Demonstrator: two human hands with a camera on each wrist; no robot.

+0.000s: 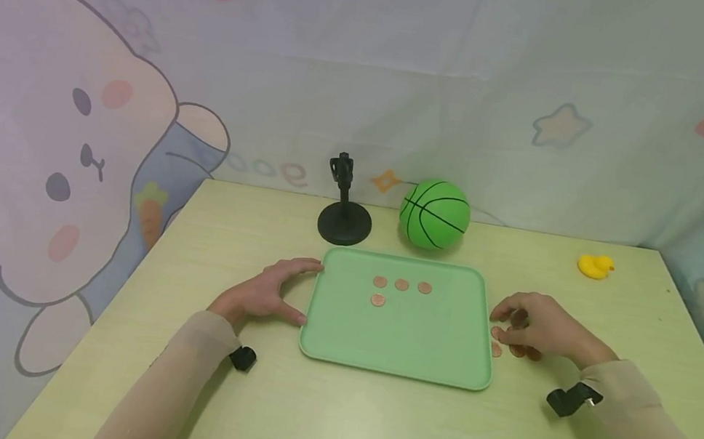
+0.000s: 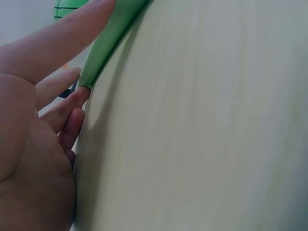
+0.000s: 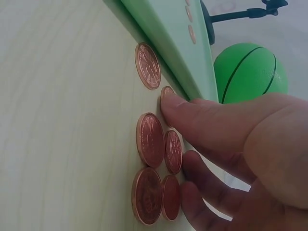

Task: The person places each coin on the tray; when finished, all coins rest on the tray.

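Note:
A light green tray (image 1: 398,350) lies on the table, holding several copper coins (image 1: 401,284), three in a row and one below. My left hand (image 1: 264,289) rests at the tray's left side, fingers and thumb spread, their tips touching its rim. Beyond the right rim, my right hand (image 1: 539,327) bends over several loose copper coins (image 3: 150,139). Its thumb touches a coin (image 3: 167,91) beside the rim, while the other fingers curve behind; no coin is seen lifted. Another coin (image 3: 147,66) lies flat near the tray edge. The hand partly covers the loose coins in the head view.
Behind the tray stand a black stand (image 1: 343,222) with a clip on top and a green ball (image 1: 434,215) with black lines. A yellow toy duck (image 1: 594,266) sits at the back right of the pale wooden table (image 1: 352,432). A printed curtain (image 1: 370,68) hangs behind.

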